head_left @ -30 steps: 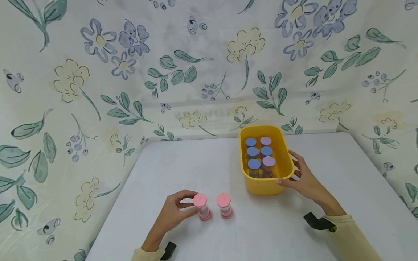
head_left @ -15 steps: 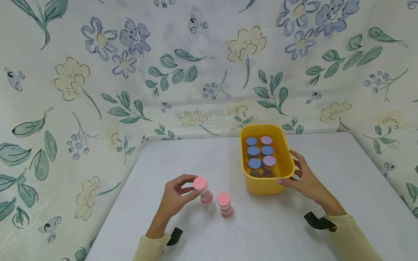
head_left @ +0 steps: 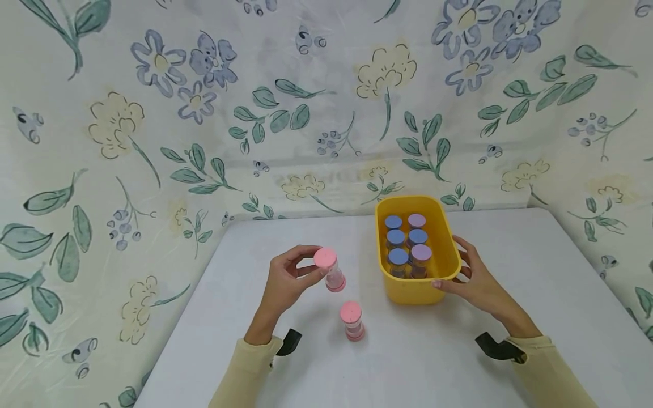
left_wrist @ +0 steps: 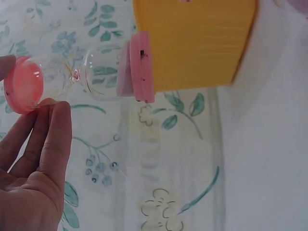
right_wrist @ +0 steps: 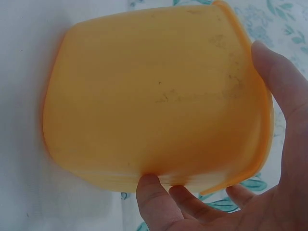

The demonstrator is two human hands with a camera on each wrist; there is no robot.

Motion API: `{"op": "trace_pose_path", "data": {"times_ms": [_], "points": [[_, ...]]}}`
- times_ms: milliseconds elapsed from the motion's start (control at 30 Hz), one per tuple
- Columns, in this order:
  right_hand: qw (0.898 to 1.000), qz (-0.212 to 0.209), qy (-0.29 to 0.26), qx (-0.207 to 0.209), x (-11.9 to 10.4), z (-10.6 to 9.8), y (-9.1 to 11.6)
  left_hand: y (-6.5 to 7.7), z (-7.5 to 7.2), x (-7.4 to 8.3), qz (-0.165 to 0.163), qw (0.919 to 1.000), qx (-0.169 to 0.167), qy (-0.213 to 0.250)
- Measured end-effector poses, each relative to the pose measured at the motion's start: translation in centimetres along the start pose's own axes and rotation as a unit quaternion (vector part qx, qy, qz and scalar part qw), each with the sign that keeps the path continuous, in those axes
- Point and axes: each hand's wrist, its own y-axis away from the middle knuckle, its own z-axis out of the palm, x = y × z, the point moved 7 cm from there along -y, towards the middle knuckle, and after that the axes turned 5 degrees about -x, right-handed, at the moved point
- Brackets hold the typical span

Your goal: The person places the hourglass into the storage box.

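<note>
1 pink hourglass [head_left: 334,276], partly behind fingers [head_left: 310,278]

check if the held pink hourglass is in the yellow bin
Out: the left hand holds the pink hourglass beside the yellow bin, not over it.

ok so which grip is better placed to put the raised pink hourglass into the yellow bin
Left, probably: the left grip pinches the raised pink hourglass by its top cap, while the right grip is occupied holding the yellow bin.
</note>
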Motion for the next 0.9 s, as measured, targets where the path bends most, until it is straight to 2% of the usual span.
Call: {"op": "trace_pose_path", "data": {"times_ms": [233, 400, 700, 900], "points": [[1.0, 0.002, -0.001, 0.001, 0.0, 0.0, 0.1, -3.2, 1.6, 1.4, -0.007, 0.9993, -0.029, 0.02], [1.0, 0.003, -0.003, 0.0, 0.0, 0.0, 0.1, -5.2, 2.9, 1.7, -0.016, 0.9981, -0.049, 0.035], [1.0, 0.007, -0.004, -0.001, 0.0, 0.1, 0.0, -8.0, 4.6, 2.0, -0.017, 0.9967, -0.067, 0.043], [1.0, 0.005, -0.002, 0.002, -0.1, 0.1, 0.1, -9.4, 6.2, 2.3, -0.023, 0.994, -0.1, 0.039]]}}
